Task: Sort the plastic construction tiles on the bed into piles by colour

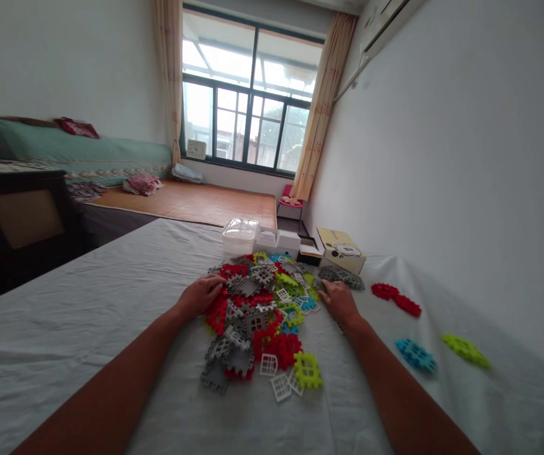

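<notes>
A heap of interlocking plastic building panels point(247, 287) in red, grey, lime green and blue lies on the sheet, with small white window frames point(268, 364) among them. Against the heap's left edge rests my left hand point(201, 294), its fingers slightly bent and touching red and grey panels. My right hand point(340, 301) is at the right edge, fingers reaching toward the heap beside a grey panel; its fingertips are partly blurred. I see no piece clearly gripped in either hand. Behind the right hand sits a row of grey panels point(342, 277).
A clear plastic tub point(241, 237), white boxes point(288, 241), a black box point(309, 249) and a yellow carton point(341, 248) stand behind the heap. To the right lie red panels point(395, 299), a blue stack point(416, 355) and a green stack point(465, 351). The white sheet point(86, 297) is wrinkled.
</notes>
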{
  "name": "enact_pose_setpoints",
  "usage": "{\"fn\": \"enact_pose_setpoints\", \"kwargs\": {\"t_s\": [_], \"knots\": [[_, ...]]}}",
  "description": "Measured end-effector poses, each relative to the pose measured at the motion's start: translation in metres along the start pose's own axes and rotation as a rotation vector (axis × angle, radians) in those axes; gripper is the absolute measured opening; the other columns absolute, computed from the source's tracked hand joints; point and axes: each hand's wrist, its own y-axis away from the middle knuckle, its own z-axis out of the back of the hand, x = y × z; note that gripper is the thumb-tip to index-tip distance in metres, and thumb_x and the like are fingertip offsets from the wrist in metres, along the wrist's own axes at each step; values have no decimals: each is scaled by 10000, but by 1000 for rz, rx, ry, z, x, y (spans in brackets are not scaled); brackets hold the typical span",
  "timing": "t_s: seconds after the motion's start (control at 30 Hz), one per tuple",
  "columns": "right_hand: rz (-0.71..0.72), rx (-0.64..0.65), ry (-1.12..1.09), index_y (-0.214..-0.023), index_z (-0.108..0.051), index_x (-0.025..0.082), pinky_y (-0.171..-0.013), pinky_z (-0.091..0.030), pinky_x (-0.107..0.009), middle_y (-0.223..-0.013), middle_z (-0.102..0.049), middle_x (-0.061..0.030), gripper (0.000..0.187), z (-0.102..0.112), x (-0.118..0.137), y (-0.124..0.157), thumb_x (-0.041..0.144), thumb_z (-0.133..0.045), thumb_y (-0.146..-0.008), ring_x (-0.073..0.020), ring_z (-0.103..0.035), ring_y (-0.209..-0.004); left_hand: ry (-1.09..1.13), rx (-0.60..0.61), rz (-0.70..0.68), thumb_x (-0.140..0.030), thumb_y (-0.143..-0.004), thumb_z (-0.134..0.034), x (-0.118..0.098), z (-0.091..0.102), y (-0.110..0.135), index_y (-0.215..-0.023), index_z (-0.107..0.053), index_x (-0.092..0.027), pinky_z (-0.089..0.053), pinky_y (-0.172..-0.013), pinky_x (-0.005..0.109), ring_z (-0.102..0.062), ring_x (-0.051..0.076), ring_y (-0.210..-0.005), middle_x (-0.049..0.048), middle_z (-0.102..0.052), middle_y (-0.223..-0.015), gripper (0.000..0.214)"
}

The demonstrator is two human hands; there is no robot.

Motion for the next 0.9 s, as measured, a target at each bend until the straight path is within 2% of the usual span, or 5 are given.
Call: {"fn": "enact_pose_setpoints", "kwargs": {"t_s": [0.23, 0.37, 0.47, 0.77, 0.9], "knots": [[-68, -77, 23, -1083, -602, 208, -791, -411, -315, -911, -672, -112, 305, 4, -4, -5, 324, -457, -841, -220, -578, -875, 10, -7, 0, -391, -821, -392, 1, -1, -1, -972, -660, -239, -426, -903, 292, -582, 189, -978, 32, -652, -1050, 342], [-310, -246, -62, -1053, -610, 186, -780, -405, -296, -978, -660, -105, 329, 12, -30, -6, 290, -360, -865, -202, -590, -879, 7, -6, 13, -402, -817, -395, 1, -1, -1, -962, -663, -244, -423, -912, 298, -578, 191, -988, 28, -653, -1052, 343], [-435, -276, -129, -970, -640, 169, -709, -426, -281, -905, -678, -101, 329, 12, -51, -3, 316, -376, -840, -201, -611, -814, 8, -6, 11, -407, -817, -393, 0, -1, -1, -963, -661, -245, -422, -913, 298, -580, 190, -986, 27, -653, -1051, 346], [-458, -306, -170, -1052, -600, 122, -754, -447, -303, -963, -664, -115, 369, 11, -58, 0, 274, -404, -778, -197, -611, -823, 37, -4, 9, -392, -817, -398, -1, 0, -1, -970, -658, -236, -420, -916, 314, -574, 194, -987, 41, -652, -1051, 339], [-256, -152, -168, -927, -663, 217, -804, -442, -296, -917, -683, -33, 296, 14, -45, 5, 221, -429, -746, -175, -600, -832, 26, 0, 16, -394, -814, -400, -4, 2, 0, -964, -662, -238, -420, -916, 305, -578, 192, -984, 33, -654, -1051, 341]]}}
